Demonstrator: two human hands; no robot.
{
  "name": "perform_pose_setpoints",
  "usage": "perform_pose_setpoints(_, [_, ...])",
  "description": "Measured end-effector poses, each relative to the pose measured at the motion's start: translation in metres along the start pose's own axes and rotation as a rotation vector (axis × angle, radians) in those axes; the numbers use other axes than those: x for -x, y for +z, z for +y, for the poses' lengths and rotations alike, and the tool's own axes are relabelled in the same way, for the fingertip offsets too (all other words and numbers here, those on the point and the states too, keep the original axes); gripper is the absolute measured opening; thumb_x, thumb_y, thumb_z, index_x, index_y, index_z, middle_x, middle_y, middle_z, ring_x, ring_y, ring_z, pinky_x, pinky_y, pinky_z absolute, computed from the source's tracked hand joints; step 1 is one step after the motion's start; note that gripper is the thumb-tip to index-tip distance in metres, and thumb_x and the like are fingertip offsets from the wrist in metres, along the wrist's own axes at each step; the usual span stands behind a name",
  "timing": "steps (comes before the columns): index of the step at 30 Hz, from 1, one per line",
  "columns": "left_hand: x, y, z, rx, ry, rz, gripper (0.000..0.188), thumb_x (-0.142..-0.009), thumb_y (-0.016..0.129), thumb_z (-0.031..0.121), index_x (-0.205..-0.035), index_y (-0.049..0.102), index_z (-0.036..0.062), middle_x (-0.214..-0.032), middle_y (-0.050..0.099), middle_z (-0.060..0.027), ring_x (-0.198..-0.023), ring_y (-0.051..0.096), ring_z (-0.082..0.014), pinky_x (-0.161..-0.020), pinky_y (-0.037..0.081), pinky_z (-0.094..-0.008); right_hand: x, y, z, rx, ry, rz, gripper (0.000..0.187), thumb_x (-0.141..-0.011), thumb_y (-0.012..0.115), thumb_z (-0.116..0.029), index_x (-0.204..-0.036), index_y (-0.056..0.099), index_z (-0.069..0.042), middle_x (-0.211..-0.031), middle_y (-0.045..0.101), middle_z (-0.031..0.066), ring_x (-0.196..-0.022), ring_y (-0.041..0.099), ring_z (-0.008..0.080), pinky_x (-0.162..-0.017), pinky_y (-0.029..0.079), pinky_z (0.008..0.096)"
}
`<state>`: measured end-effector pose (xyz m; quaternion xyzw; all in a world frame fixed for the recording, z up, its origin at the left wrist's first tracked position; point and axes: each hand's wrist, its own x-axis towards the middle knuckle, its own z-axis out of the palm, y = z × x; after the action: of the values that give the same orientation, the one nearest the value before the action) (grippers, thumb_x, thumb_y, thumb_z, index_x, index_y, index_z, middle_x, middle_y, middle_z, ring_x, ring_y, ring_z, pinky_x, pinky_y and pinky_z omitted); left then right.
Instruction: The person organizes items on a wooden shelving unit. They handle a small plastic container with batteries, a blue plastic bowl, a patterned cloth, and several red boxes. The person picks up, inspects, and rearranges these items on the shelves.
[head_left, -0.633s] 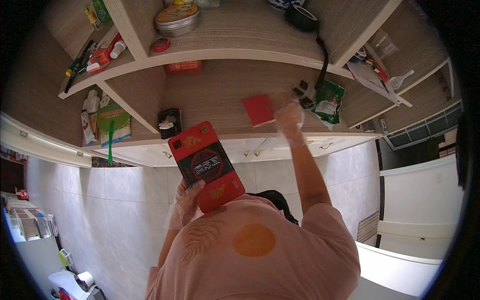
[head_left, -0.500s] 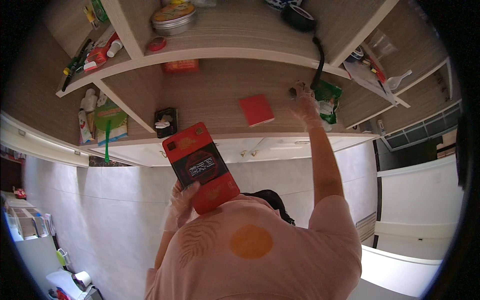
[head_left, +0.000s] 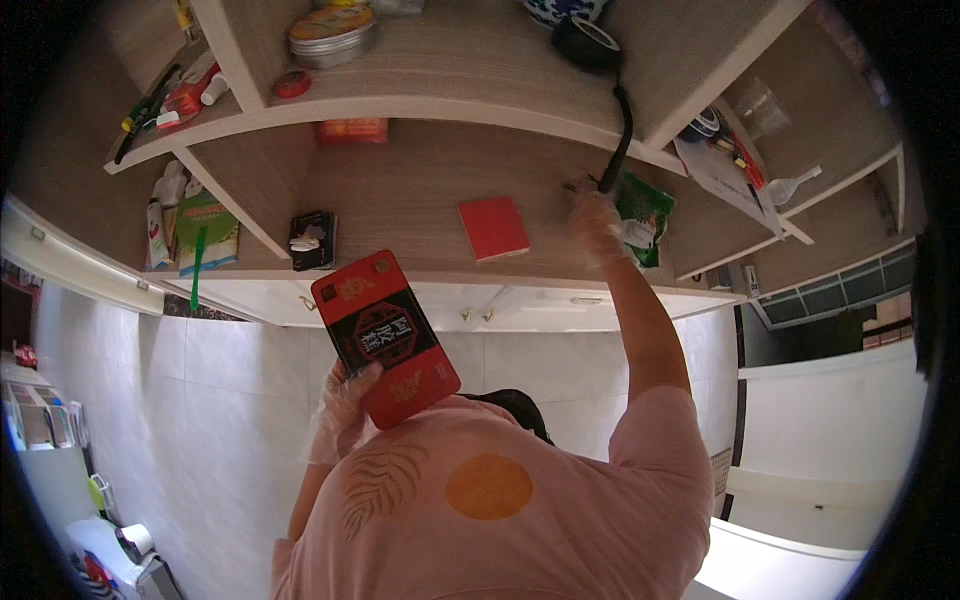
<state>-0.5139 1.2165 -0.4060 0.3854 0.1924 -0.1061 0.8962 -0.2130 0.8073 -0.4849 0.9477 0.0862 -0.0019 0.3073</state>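
Note:
My left hand, in a clear plastic glove, is closed round the lower left edge of a red and black flat box held tilted in front of my chest. My right hand, also gloved, reaches into the middle shelf with its fingers curled. A small dark bit shows at those fingertips, too small to name. Just right of this hand lies a green packet. A black strap hangs down past the fingers from the upper shelf. To the left, a red square booklet or card lies flat on the shelf.
A small black box stands near the shelf's left divider, with a red packet farther back. Above are a round tin and a black round object. Side compartments hold tubes, papers and a green fly-swatter-like item.
The whole view has shifted slightly, with the shelf things sliding left. My right hand stays beside the green packet, its fingertips now partly behind the strap. My left hand still holds the box.

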Motion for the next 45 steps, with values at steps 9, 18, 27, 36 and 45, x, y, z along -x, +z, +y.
perform_pose_setpoints(9, [-0.003, 0.012, -0.008, -0.035, 0.032, 0.055, 0.043, -0.076, 0.073, 0.007, -0.116, 0.056, 0.0068, -0.110, 0.062, -0.0053, -0.104, 0.058, -0.0185, -0.093, 0.045, -0.0361, -0.056, 0.060, 0.038, -0.440, 0.227, 0.284, 0.043, -0.090, 0.050, -0.030, -0.126, 0.049, -0.006, -0.114, 0.058, 0.0148, -0.101, 0.059, 0.0255, -0.083, 0.050, 0.0365])
perform_pose_setpoints(18, [0.017, 0.017, -0.013, 0.013, 0.091, 0.100, 0.043, -0.079, 0.068, 0.003, -0.119, 0.054, 0.0061, -0.113, 0.061, -0.0067, -0.106, 0.057, -0.0190, -0.095, 0.045, -0.0371, -0.081, 0.049, 0.016, -0.735, 0.157, 0.154, 0.049, -0.083, 0.060, -0.032, -0.125, 0.051, -0.009, -0.120, 0.056, 0.0124, -0.108, 0.055, 0.0241, -0.089, 0.045, 0.0332])
perform_pose_setpoints(27, [0.043, -0.003, -0.005, 0.120, 0.223, 0.198, 0.047, -0.080, 0.069, 0.009, -0.123, 0.051, 0.0049, -0.117, 0.059, -0.0063, -0.107, 0.056, -0.0188, -0.096, 0.044, -0.0364, -0.064, -0.109, -0.056, -1.273, -0.231, 0.289, 0.048, -0.080, 0.063, -0.020, -0.126, 0.051, -0.013, -0.128, 0.051, 0.0087, -0.116, 0.049, 0.0226, -0.097, 0.040, 0.0309])
perform_pose_setpoints(36, [0.064, -0.027, 0.006, 0.206, 0.313, 0.379, 0.046, -0.078, 0.070, 0.009, -0.120, 0.052, 0.0050, -0.115, 0.060, -0.0054, -0.106, 0.057, -0.0186, -0.094, 0.046, -0.0355, -0.086, -0.247, -0.227, -0.958, -0.755, 0.541, 0.055, -0.075, 0.055, 0.005, -0.126, 0.050, -0.013, -0.139, 0.042, 0.0089, -0.126, 0.042, 0.0273, -0.105, 0.034, 0.0391])
perform_pose_setpoints(45, [0.083, -0.069, -0.007, 0.341, 0.418, 0.565, 0.048, -0.078, 0.070, 0.008, -0.122, 0.051, 0.0065, -0.116, 0.059, -0.0059, -0.105, 0.057, -0.0208, -0.094, 0.046, -0.0367, -0.094, -0.253, -0.234, -0.936, -0.676, 0.398, 0.050, -0.084, 0.054, -0.004, -0.132, 0.045, -0.013, -0.132, 0.049, 0.0088, -0.120, 0.049, 0.0251, -0.100, 0.040, 0.0358])
